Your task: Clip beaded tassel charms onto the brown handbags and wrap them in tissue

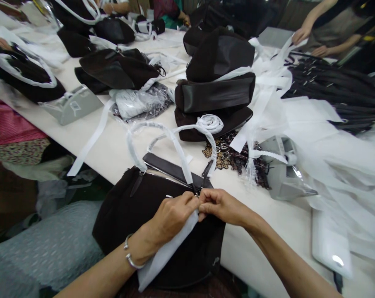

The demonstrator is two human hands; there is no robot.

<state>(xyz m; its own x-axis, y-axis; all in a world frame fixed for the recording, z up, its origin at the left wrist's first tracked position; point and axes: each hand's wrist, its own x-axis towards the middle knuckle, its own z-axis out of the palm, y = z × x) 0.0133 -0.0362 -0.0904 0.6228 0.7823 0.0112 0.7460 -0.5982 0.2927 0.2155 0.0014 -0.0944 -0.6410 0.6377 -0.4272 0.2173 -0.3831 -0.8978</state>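
A dark brown handbag [125,215] leans at the table's near edge, its top zip partly visible. Its two handles [171,142], wrapped in white, stand up in loops. Over the bag's front, by the foot of the right-hand handle, my left hand [175,213] is closed in a pinch on a strip of white wrapping [169,258] that hangs down across the bag. My right hand [221,205] meets it there, fingers pinched together beside the strip's upper end and the handle's metal fitting. The fingers hide what lies between the right fingertips.
Dark bags [218,95] are piled beyond, with more at the back left. Leopard-print charms [223,153], a grey tape dispenser [280,165] and white wrapping sheets [339,153] lie to the right. Another dispenser [74,105] stands left. Co-workers' hands [302,35] show across the table.
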